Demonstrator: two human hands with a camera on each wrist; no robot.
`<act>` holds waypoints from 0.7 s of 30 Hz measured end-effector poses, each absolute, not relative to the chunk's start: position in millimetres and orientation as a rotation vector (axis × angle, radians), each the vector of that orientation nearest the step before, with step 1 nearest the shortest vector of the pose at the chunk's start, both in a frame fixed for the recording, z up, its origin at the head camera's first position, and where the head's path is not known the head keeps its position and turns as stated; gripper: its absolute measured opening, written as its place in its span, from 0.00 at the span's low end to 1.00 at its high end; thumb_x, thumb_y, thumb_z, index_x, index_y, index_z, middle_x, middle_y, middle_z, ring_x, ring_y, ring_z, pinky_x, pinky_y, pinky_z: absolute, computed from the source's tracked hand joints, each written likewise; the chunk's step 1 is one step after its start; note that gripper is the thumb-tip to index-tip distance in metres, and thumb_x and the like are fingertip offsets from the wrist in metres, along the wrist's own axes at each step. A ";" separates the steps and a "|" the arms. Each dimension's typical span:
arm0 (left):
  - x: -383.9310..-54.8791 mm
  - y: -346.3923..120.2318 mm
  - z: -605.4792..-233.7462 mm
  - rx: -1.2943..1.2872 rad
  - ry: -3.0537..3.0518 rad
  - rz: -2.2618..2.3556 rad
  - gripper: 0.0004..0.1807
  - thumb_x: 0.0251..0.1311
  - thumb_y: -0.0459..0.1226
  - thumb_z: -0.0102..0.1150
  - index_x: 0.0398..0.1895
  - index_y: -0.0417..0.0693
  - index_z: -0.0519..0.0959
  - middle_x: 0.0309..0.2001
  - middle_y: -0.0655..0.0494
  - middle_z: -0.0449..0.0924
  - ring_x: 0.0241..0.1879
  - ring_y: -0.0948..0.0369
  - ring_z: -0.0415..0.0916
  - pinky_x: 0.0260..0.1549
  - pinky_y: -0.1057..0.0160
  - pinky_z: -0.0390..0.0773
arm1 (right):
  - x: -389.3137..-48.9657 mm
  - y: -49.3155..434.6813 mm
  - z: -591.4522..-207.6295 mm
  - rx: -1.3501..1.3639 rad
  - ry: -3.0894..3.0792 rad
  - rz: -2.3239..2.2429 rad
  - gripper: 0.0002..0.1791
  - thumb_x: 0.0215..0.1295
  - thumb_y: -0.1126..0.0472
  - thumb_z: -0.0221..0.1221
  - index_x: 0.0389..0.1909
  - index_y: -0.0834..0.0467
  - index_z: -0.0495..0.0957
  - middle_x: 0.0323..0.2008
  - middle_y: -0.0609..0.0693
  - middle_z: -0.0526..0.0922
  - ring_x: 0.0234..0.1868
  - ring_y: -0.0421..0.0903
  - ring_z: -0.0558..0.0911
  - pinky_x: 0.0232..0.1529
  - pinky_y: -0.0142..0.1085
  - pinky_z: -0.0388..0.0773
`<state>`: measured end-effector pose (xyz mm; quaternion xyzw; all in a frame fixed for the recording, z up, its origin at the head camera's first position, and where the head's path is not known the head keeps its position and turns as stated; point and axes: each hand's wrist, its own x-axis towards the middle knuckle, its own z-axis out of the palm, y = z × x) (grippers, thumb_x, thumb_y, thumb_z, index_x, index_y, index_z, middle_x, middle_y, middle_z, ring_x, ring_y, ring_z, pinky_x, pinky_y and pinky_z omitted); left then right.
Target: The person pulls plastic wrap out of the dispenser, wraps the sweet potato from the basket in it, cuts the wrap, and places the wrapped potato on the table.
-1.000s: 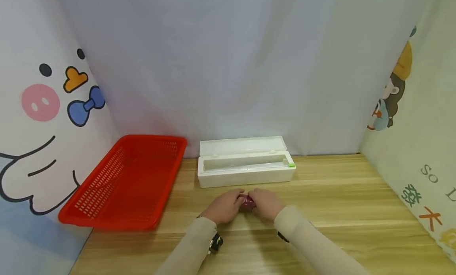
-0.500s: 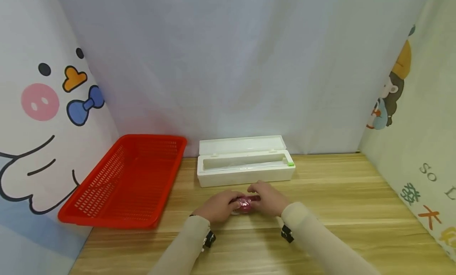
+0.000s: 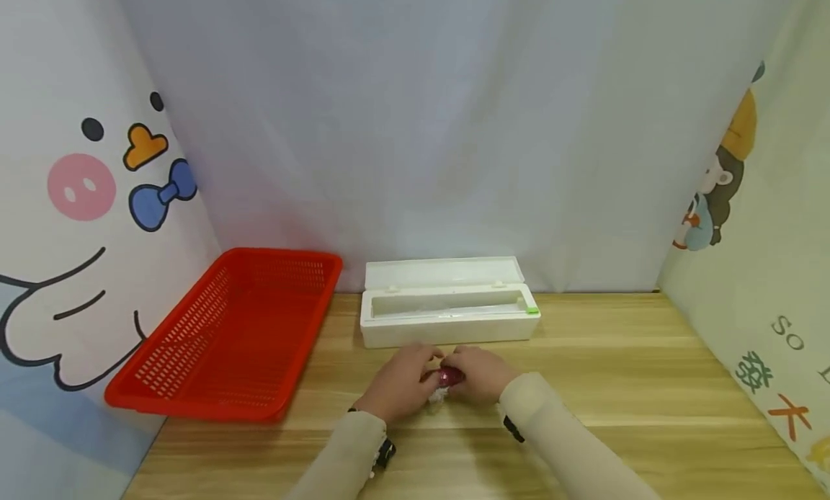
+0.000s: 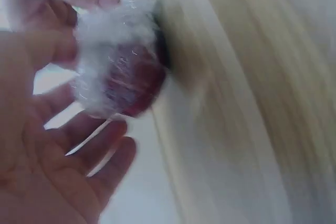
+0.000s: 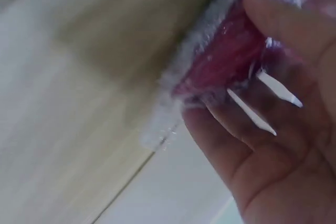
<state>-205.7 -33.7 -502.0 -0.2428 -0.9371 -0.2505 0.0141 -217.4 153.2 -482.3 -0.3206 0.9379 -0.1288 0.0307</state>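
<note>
Between my two hands is a dark red, roundish thing (image 3: 450, 377) wrapped in clear cling film; its exact kind is hard to tell. My left hand (image 3: 398, 385) pinches it from the left, and crumpled cling film (image 4: 113, 30) bunches by the thumb and index finger in the left wrist view. From the other side my right hand (image 3: 483, 374) grips it, the thumb pressed on the wrapped surface and the fingers underneath, as the right wrist view shows. A loose edge of film (image 5: 160, 124) sticks out there. Both wrist views are blurred.
Just beyond the hands stands a long white cling film box (image 3: 447, 334), lid (image 3: 444, 272) raised, a film roll (image 3: 447, 313) inside and a green slider (image 3: 532, 310) at right. A red plastic basket (image 3: 282, 385) sits to the left on the wooden table (image 3: 622, 385). Curtained walls surround it.
My right hand first shifts right, away from the left, then comes back close to it. The wrapped thing turns between the fingers, and whitish film now shows on its near side.
</note>
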 end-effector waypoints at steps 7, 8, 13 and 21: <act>-187.5 -31.8 -498.1 -0.784 -2.945 -0.782 0.30 0.45 0.52 0.72 0.50 0.55 0.72 0.40 0.64 0.78 0.38 0.66 0.75 0.38 0.61 0.76 | -224.6 161.6 -473.6 -0.876 2.612 -0.595 0.14 0.57 0.52 0.66 0.41 0.51 0.76 0.35 0.40 0.80 0.38 0.37 0.78 0.43 0.36 0.75; -187.3 -31.4 -498.6 -0.784 -2.950 -0.793 0.29 0.45 0.51 0.72 0.50 0.56 0.71 0.39 0.64 0.78 0.37 0.66 0.75 0.37 0.61 0.76 | -223.9 163.8 -473.1 -0.866 2.588 -0.631 0.14 0.57 0.52 0.66 0.41 0.51 0.75 0.35 0.40 0.80 0.38 0.37 0.77 0.42 0.36 0.74; -192.7 -36.3 -503.9 -0.815 -2.985 -0.906 0.23 0.52 0.52 0.67 0.49 0.64 0.71 0.41 0.65 0.79 0.39 0.66 0.75 0.39 0.59 0.75 | -214.4 166.4 -479.7 -0.894 2.650 -0.679 0.13 0.60 0.53 0.64 0.42 0.52 0.77 0.37 0.43 0.81 0.39 0.40 0.78 0.43 0.37 0.75; -211.5 -37.5 -504.9 -0.817 -3.014 -0.885 0.14 0.65 0.51 0.52 0.46 0.56 0.78 0.41 0.57 0.74 0.43 0.58 0.71 0.43 0.55 0.73 | -184.7 151.5 -485.2 -0.986 3.104 -0.426 0.15 0.54 0.53 0.67 0.40 0.55 0.77 0.34 0.45 0.73 0.34 0.41 0.73 0.35 0.35 0.76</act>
